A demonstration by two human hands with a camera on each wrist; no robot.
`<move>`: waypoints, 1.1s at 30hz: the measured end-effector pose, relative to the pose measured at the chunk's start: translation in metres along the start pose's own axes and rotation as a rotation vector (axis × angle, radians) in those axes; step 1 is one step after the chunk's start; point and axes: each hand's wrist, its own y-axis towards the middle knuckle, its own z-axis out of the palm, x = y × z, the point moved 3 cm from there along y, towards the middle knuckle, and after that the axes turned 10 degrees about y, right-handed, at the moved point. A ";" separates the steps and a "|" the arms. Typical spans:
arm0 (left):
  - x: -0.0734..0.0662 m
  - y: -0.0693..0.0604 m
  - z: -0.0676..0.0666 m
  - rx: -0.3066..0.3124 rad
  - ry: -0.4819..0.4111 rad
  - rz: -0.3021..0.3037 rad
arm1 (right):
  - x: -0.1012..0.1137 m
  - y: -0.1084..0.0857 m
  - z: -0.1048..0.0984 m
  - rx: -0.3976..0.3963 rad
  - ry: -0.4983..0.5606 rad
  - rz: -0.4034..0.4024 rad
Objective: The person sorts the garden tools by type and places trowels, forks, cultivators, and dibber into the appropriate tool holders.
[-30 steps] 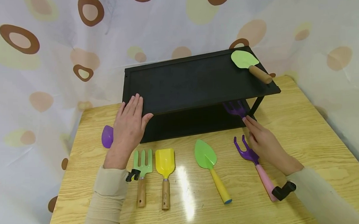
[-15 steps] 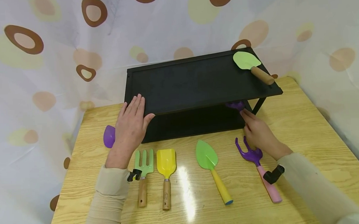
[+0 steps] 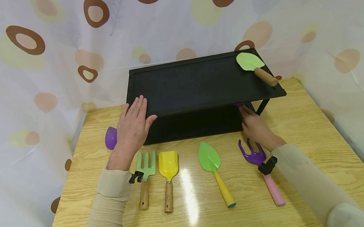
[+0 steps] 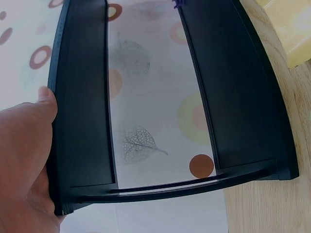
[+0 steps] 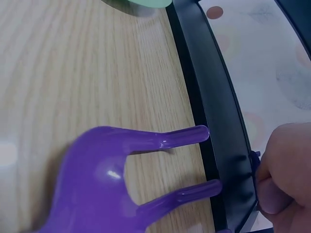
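Observation:
My left hand (image 3: 132, 128) rests on the left end of the two-tier black rack (image 3: 193, 83), fingers straight on top, thumb along its front edge. Under the top tier, at the right end, my right hand (image 3: 256, 127) grips a purple hand fork (image 3: 240, 104), now mostly hidden by the shelf and fingers. Another purple hand fork (image 3: 255, 156) with a pink handle lies on the table below that wrist; its prongs point toward the rack in the right wrist view. A light green trowel (image 3: 250, 61) with a wooden handle lies on the rack's top right corner.
On the wooden table (image 3: 315, 139) before the rack lie a green fork (image 3: 146, 168), a yellow shovel (image 3: 168, 164) and a green trowel (image 3: 209, 157) with a yellow handle. A purple tool head (image 3: 111, 138) shows partly behind my left hand. A patterned curtain (image 3: 166, 24) hangs behind.
My right hand has moved inward and left under the top tier, carrying the purple hand fork deeper until little of it shows. The left hand stays on the rack.

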 end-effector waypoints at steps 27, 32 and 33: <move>-0.001 0.001 0.001 -0.013 0.016 -0.005 | -0.013 0.017 0.015 0.106 -0.049 0.034; 0.000 0.001 0.001 -0.009 0.021 -0.005 | -0.012 0.011 0.011 0.051 0.019 0.000; 0.000 0.001 0.000 -0.012 0.022 -0.004 | -0.010 0.010 0.009 0.033 0.025 -0.022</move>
